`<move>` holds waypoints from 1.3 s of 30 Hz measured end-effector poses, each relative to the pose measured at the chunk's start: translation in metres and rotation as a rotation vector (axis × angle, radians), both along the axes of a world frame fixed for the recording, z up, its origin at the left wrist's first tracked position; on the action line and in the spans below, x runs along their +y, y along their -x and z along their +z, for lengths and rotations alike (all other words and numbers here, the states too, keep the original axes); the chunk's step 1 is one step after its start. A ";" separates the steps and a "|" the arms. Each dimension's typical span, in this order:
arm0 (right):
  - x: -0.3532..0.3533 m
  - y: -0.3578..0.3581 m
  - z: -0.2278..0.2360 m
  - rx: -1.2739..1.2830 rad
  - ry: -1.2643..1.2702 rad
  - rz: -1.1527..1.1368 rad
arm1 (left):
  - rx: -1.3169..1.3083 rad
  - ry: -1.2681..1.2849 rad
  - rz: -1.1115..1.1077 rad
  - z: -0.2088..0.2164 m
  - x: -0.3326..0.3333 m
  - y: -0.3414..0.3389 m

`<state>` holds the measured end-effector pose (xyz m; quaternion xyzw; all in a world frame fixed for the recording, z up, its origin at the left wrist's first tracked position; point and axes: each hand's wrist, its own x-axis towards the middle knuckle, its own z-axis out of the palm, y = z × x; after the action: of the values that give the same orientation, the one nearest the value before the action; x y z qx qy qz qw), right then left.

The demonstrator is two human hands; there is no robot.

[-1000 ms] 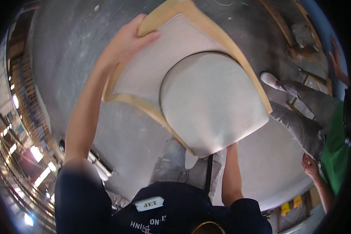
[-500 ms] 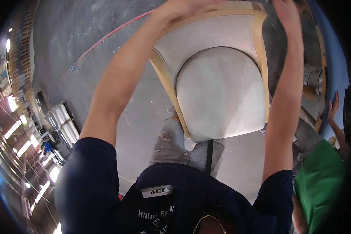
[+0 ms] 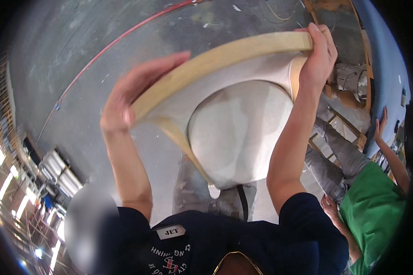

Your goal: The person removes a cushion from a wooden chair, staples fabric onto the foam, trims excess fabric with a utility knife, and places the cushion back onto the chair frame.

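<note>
A chair with a light wooden frame and pale grey upholstery stands right in front of my body. Its round-edged seat faces up, and the curved top rail of its backrest is at the far side. My left hand, a little blurred, clasps the left end of that rail, thumb on the near side and fingers stretched along the outer face. Around the rail's right end wraps my right hand. The chair's legs are hidden under the seat.
To the right, a person in a green shirt rests a hand on a large blue surface. A wooden frame lies near that person's legs. A red line crosses the grey floor, and pale long pieces are stacked at left.
Both hands have come nearer to my body with the top rail, and the backrest now leans toward me. My left hand has shifted left to the rail's end.
</note>
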<state>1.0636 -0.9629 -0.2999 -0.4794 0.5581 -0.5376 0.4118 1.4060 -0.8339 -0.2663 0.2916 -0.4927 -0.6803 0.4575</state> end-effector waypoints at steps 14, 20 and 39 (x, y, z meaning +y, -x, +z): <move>-0.010 0.008 0.008 0.094 0.091 0.061 | -0.187 0.034 -0.077 -0.002 -0.027 -0.016; -0.006 0.005 0.000 -0.003 0.241 0.007 | -0.267 -0.005 -0.009 -0.008 -0.009 -0.014; 0.484 0.138 -0.210 -1.338 -0.859 -0.862 | -0.190 -0.168 -0.875 0.002 -0.260 0.261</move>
<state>0.9253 -0.4792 -0.5102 0.3792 0.4858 -0.5570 0.5567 1.1448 -1.0937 -0.2642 0.1530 -0.5525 -0.8175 0.0547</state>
